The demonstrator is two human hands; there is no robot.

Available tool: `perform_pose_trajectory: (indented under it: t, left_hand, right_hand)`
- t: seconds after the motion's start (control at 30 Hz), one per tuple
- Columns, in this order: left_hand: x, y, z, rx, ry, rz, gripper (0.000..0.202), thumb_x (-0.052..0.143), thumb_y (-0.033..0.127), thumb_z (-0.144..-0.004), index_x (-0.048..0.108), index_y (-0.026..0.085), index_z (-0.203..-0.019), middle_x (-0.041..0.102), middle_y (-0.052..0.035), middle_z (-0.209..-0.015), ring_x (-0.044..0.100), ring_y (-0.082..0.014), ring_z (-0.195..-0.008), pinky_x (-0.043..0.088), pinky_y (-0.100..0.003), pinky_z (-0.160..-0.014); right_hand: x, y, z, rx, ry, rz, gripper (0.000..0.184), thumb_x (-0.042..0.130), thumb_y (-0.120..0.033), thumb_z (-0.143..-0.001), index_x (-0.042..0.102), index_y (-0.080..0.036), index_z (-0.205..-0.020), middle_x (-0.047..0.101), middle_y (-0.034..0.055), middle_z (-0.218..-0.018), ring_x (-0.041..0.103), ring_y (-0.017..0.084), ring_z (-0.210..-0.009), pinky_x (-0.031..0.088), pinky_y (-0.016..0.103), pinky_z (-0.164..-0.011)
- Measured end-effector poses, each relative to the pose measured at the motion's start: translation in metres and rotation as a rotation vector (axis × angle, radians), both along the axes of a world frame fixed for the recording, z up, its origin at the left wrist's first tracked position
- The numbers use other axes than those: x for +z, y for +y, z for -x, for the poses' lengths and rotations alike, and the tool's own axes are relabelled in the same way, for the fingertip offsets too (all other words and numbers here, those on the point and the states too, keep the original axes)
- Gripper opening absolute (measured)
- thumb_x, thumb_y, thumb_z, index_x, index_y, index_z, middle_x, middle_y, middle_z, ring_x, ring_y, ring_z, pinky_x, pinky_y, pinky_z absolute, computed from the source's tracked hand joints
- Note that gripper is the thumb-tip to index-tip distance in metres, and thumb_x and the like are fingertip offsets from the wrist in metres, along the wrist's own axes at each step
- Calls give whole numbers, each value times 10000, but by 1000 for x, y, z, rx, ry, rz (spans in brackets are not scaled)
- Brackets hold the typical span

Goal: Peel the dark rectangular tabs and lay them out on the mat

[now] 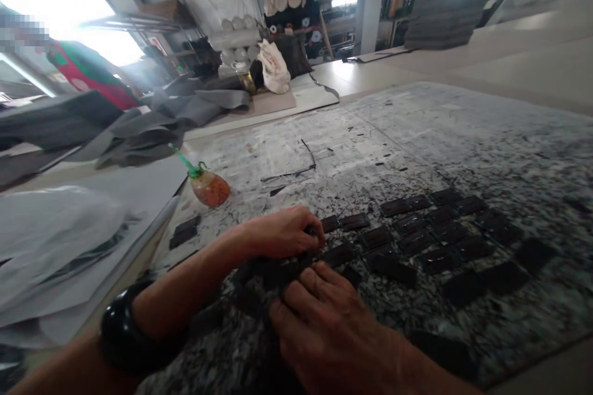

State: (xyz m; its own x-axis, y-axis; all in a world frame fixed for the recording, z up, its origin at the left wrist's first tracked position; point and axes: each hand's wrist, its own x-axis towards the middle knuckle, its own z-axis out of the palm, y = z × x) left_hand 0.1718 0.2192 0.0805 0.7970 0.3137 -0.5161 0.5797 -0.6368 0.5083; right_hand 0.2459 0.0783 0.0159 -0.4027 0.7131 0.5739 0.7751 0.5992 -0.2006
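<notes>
My left hand (pixel 288 232) has its fingers curled in over the worktable, at the near end of the rows of dark pieces. Just below it is my right hand (pixel 331 321), its fingers bent and pressed together. Dark material lies under and between both hands, but what the fingers grip is hidden. Flat, dark rectangular pieces (pixel 438 258), some with a shiny surface, lie in uneven rows to the right. A pair of dark pieces (pixel 184 231) sits to the left of my left forearm, which wears a black wristband (pixel 132 328).
Dark scraps are strewn over the pale worktable (pixel 287 129). A squeeze bottle (pixel 210 188) with orange liquid and a green spout stands at its left. Plastic sheeting (pixel 60 241) and grey fabric (pixel 176 114) lie further left. A person (pixel 88 71) is at the far left.
</notes>
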Motion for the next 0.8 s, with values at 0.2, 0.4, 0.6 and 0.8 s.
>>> perform_pose_trajectory:
  t: [0.2, 0.4, 0.6, 0.8]
  left_hand:
    - [17, 3, 12, 103, -63, 8, 185, 525, 208, -865, 696, 148, -902, 640, 35, -728, 554, -105, -652, 410, -212, -577]
    - [20, 17, 53, 233, -42, -76, 217, 554, 341, -899, 636, 143, -932, 627, 1, -804, 587, -134, -677, 486, -285, -619]
    - [9, 5, 100, 349, 11, -237, 241, 557, 356, -905, 603, 141, -1005, 628, -41, -966, 618, -175, -817, 524, -362, -719]
    - [-1, -26, 112, 444, -33, -425, 193, 571, 326, -834, 611, 203, -977, 589, 28, -729, 550, -160, -705, 401, -280, -657]
  right_hand:
    - [3, -3, 2, 151, 51, -43, 64, 544, -156, -800, 573, -194, -757, 549, -22, -682, 479, 149, -649, 362, 309, -634]
    - [-2, -5, 4, 173, 99, -28, 164, 526, -164, -837, 526, -215, -682, 536, -44, -611, 478, 120, -566, 346, 295, -614]
    - [-2, -3, 4, 198, 110, 56, 184, 498, -141, -864, 569, -202, -705, 563, -26, -622, 504, 120, -560, 340, 290, -585]
    - [-5, -1, 4, 188, 132, 75, 207, 478, -123, -870, 557, -198, -694, 556, -26, -616, 485, 118, -556, 335, 284, -580]
